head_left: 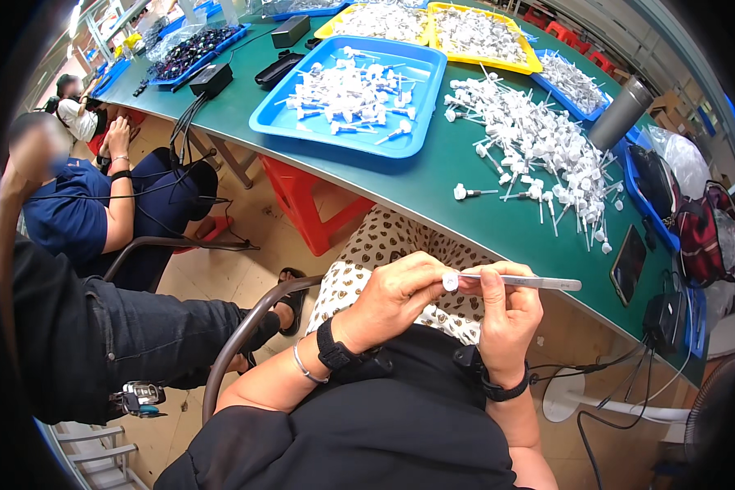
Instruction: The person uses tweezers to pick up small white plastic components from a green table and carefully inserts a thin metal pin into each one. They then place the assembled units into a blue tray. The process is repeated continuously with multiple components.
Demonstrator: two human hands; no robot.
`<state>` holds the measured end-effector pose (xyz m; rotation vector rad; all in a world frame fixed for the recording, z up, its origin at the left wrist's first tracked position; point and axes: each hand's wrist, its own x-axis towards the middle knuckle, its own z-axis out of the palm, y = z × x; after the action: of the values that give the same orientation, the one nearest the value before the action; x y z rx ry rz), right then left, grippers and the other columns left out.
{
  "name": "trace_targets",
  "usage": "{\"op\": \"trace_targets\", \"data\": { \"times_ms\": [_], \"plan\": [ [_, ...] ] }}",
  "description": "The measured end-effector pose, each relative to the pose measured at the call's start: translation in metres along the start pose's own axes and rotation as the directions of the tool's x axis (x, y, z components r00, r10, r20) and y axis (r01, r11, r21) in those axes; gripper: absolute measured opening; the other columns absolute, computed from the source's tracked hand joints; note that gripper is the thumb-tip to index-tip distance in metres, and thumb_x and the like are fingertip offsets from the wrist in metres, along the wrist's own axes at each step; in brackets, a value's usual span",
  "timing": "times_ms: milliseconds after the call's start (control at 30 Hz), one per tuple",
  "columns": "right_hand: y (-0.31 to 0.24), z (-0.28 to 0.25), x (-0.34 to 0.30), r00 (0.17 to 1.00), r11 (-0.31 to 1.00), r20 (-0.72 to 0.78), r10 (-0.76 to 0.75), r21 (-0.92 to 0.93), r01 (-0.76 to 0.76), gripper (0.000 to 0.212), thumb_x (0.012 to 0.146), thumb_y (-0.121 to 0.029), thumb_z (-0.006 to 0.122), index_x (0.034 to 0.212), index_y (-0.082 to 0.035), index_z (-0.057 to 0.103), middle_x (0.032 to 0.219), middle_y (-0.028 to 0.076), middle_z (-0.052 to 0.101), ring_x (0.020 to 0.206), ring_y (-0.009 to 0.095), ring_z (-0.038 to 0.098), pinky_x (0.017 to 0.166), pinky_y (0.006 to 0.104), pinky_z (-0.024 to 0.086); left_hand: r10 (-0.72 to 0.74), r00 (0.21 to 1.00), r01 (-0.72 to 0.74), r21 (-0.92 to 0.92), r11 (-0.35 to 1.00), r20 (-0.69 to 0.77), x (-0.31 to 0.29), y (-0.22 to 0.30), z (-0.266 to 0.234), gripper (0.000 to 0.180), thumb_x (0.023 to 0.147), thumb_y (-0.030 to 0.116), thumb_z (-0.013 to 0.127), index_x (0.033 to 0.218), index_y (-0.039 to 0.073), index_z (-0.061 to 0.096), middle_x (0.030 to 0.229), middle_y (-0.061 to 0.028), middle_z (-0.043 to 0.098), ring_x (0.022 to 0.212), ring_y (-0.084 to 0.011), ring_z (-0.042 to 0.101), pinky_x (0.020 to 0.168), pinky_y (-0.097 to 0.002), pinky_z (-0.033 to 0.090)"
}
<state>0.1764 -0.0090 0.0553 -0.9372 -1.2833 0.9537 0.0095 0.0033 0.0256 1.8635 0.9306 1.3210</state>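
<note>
My left hand [394,292] is closed in a pinch over my lap, its fingertips holding a small white plastic piece [450,282] with a round head. Close beside it, my right hand [508,317] grips a pair of silver tweezers [551,283]. Their blunt end sticks out to the right, and their tip meets or nearly meets the white piece; the exact contact is hidden by my fingers. Beyond my hands, a loose heap of similar white pieces with thin stems [539,139] lies on the green table [384,181]. More of them rest in a blue tray [425,80].
Yellow trays [534,62] of white pieces stand at the back. A grey flask [621,113], a phone [628,265] and a plaid bag [708,224] sit at the right. Cables [189,122] hang off the table's left side, near a seated person [77,200].
</note>
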Motion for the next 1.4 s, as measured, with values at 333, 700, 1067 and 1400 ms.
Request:
{"op": "trace_targets", "data": {
  "times_ms": [333, 700, 1067, 1400],
  "plan": [
    [-0.0015, 0.0005, -0.0006, 0.999, 0.999, 0.038, -0.027, -0.036, 0.029, 0.012, 0.1, -0.007, 0.058, 0.103, 0.005, 0.057, 0.092, 0.013, 0.069, 0.083, 0.016, 0.069, 0.078, 0.0288, 0.058, 0.0, 1.0, 0.0, -0.003, 1.0, 0.001, -0.0001, -0.0006, -0.0001, 0.019, 0.09, -0.003, 0.066, 0.107, 0.001, 0.07, 0.091, -0.0092, 0.066, 0.074, -0.0161, 0.067, 0.063, -0.0272, 0.054],
    [0.0003, -0.0015, 0.0003, 0.992, 0.982, 0.061, -0.109, -0.152, 0.117, 0.008, 0.097, -0.003, 0.061, 0.1, 0.005, 0.062, 0.091, 0.011, 0.07, 0.081, 0.016, 0.069, 0.074, 0.0272, 0.057, -0.005, 1.0, 0.005, -0.008, 1.0, -0.003, -0.0012, -0.0027, 0.001, 0.018, 0.09, -0.002, 0.066, 0.107, 0.001, 0.07, 0.089, -0.009, 0.066, 0.073, -0.0161, 0.067, 0.062, -0.027, 0.053],
    [0.0013, -0.0028, -0.0002, 0.983, 0.963, 0.11, -0.144, -0.213, 0.165, 0.009, 0.099, -0.004, 0.058, 0.101, 0.004, 0.06, 0.094, 0.012, 0.07, 0.083, 0.016, 0.069, 0.078, 0.0284, 0.057, -0.09, 0.996, 0.09, -0.049, 0.995, 0.001, -0.0013, 0.0026, 0.0002, 0.018, 0.09, -0.002, 0.066, 0.107, 0.001, 0.07, 0.09, -0.0086, 0.066, 0.073, -0.0147, 0.067, 0.061, -0.0261, 0.053],
    [-0.0004, 0.0006, -0.0005, 0.994, 0.983, 0.04, -0.104, -0.146, 0.109, 0.008, 0.098, -0.003, 0.059, 0.1, 0.005, 0.06, 0.089, 0.011, 0.069, 0.081, 0.016, 0.07, 0.074, 0.0276, 0.058, -0.062, 0.998, 0.062, -0.037, 0.997, 0.0, -0.0022, 0.0002, 0.0009, 0.019, 0.09, -0.003, 0.066, 0.108, 0.001, 0.069, 0.09, -0.0086, 0.066, 0.073, -0.0149, 0.067, 0.061, -0.0264, 0.053]
  ]
}}
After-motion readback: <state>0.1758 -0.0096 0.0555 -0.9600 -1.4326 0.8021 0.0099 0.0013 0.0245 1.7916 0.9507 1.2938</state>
